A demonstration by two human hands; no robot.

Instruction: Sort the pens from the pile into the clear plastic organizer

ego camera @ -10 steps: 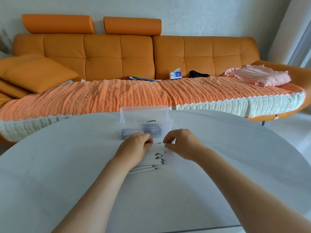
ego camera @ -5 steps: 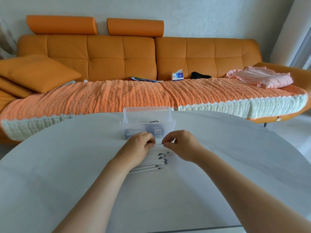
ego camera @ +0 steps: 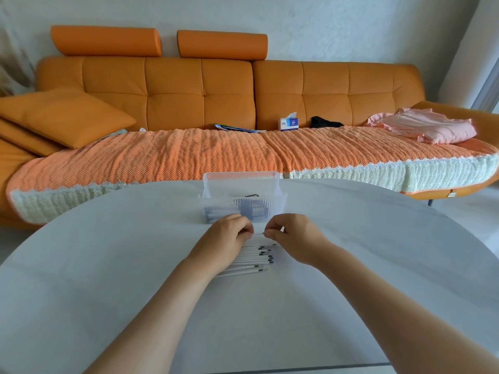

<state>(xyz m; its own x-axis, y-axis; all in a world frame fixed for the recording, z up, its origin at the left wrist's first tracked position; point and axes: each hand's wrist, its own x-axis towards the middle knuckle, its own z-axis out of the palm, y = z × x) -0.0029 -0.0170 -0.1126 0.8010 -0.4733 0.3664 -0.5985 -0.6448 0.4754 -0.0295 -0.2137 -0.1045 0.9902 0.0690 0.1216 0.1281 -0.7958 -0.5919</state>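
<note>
A pile of white pens (ego camera: 253, 259) with dark tips lies side by side on the white round table (ego camera: 108, 265), just below my hands. My left hand (ego camera: 226, 238) covers the pile's left part and grips one white pen. My right hand (ego camera: 293, 237) pinches the dark tip of that same pen between thumb and forefinger. The pen is held level just in front of the clear plastic organizer (ego camera: 275, 203), which stands at the table's far edge. Several pens show dimly through its ribbed front wall.
An orange sofa (ego camera: 226, 98) with a woven orange throw runs behind the table. On it lie cushions (ego camera: 62, 117), a tissue box (ego camera: 289, 123), a magazine (ego camera: 237, 128), a black item (ego camera: 325, 122) and folded pink cloth (ego camera: 426, 125).
My hands stay on the same pen and have drawn slightly apart, with the pen's tip showing between them. The camera has shifted a little.
</note>
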